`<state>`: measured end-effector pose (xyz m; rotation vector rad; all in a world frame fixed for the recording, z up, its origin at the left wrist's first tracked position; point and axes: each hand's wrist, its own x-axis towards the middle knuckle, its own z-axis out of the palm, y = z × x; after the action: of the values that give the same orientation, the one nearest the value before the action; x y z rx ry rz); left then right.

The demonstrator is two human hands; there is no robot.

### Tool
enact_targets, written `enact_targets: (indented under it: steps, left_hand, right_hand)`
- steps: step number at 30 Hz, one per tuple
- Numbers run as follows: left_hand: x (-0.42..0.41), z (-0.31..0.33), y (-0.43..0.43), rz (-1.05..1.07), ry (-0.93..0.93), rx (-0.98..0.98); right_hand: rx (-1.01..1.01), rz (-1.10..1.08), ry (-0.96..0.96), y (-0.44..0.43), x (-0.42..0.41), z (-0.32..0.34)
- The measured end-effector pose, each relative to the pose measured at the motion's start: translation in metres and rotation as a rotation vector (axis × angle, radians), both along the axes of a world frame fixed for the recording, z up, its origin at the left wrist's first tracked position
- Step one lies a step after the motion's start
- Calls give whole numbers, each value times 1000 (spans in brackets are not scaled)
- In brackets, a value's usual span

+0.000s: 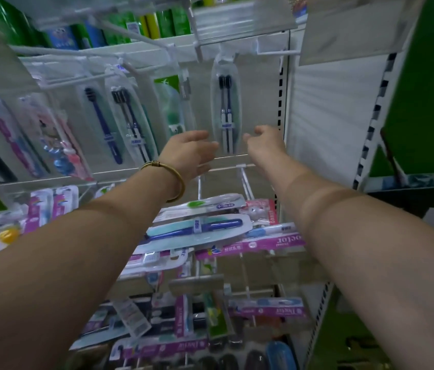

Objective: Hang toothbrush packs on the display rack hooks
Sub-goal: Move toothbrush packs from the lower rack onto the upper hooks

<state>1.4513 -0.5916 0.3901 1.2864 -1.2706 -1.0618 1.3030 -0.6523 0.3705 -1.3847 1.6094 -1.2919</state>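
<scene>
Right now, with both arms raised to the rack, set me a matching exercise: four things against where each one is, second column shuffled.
Things
1. twin pack
2. bangle
3. blue brush pack
4. right hand

Places
A. round the wrist of the left hand
B. lying flat, lower tier
C. just right of the twin pack's lower end
D. hanging upright, top tier

Pairs: 1-D, 2-A, 3-B, 4-C
</scene>
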Motion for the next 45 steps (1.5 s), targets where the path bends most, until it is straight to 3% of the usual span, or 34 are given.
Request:
enact_targets:
  steps: [25,33,45]
  left_hand:
    - [42,-7,113,222,82,31]
    - [62,6,92,282,108,-21]
    - [81,2,28,195,120,-35]
  right_hand:
    - [10,311,-56,109,23,-8]
    - [-36,333,-36,85,46,3]
    - [-53,318,-23,45,86,16]
